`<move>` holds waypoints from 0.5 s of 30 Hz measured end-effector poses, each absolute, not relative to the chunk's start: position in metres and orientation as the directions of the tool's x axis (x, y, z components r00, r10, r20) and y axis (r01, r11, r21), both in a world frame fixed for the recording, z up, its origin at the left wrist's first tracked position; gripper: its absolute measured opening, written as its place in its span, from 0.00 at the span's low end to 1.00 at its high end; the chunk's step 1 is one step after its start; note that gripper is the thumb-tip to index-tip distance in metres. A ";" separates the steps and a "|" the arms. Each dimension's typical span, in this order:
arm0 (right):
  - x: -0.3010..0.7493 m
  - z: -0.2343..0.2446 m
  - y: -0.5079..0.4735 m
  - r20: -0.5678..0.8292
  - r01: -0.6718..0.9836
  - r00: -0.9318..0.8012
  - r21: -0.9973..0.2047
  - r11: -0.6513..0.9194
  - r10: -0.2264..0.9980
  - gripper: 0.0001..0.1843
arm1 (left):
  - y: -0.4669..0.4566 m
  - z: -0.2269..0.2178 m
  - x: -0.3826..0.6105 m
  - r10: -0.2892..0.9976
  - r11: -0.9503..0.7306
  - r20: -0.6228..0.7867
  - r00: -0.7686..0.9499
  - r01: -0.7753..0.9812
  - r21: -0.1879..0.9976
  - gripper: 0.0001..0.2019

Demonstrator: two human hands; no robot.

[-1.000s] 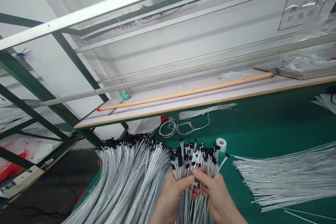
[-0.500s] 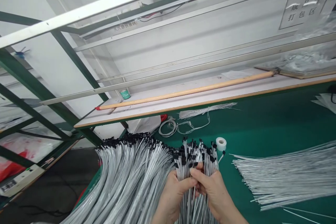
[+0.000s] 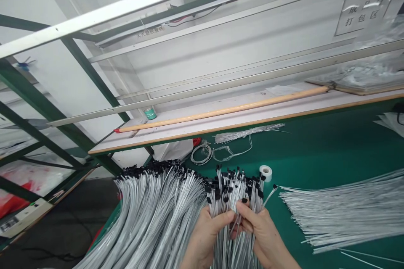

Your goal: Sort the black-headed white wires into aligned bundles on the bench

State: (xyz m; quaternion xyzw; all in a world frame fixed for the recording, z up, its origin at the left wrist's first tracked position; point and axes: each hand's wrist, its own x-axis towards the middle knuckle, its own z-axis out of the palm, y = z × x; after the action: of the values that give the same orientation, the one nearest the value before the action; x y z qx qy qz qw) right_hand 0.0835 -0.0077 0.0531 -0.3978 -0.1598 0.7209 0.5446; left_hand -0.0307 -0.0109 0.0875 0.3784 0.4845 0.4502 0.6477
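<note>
Between my two hands stands a bunch of thin grey cables point(image 3: 229, 191) with small black connectors at their upper ends. My left hand point(image 3: 206, 233) is closed round the left side of the bunch, thumb across the front. On the right side, my right hand point(image 3: 260, 229) is closed on the cables, with thumb and fingers near one black connector point(image 3: 244, 200). One cable point(image 3: 270, 193) sticks out to the right of the bunch. A bigger pile of the same black-ended cables point(image 3: 158, 206) lies directly left of my hands.
A white tape roll point(image 3: 266, 172) stands behind the bunch on the green table point(image 3: 315, 147). Bare-ended cables point(image 3: 344, 210) lie at right. Behind are a coiled cable point(image 3: 202, 154), a thin cable bundle point(image 3: 249, 133) and a shelf holding a wooden pole point(image 3: 221, 112) and a green tin point(image 3: 150, 113).
My thumbs have moved a little apart, and the bunch is spread slightly wider. The stray cable on the right leans farther out. My right hand has shifted slightly right.
</note>
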 end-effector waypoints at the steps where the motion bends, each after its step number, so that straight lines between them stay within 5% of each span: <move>1: 0.086 0.050 -0.007 -0.415 -0.666 -0.075 -0.656 -0.356 0.907 0.20 | -0.011 0.089 -0.032 0.945 0.327 -0.316 0.084 -0.217 0.920 0.13; 7: 0.088 0.045 -0.006 -0.319 -0.660 -0.155 -0.671 -0.338 0.935 0.20 | -0.012 0.086 -0.035 0.939 0.343 -0.343 0.038 -0.203 0.917 0.08; 15: 0.074 0.052 -0.004 -0.360 -0.619 -0.142 -0.695 -0.366 0.922 0.20 | -0.011 0.087 -0.032 0.907 0.411 -0.375 0.191 -0.205 0.888 0.23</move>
State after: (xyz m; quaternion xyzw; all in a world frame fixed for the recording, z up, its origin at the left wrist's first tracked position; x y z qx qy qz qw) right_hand 0.0738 -0.0045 0.0521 -0.3879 -0.1952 0.7298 0.5280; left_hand -0.0318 -0.0114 0.0871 0.3591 0.4887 0.4070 0.6830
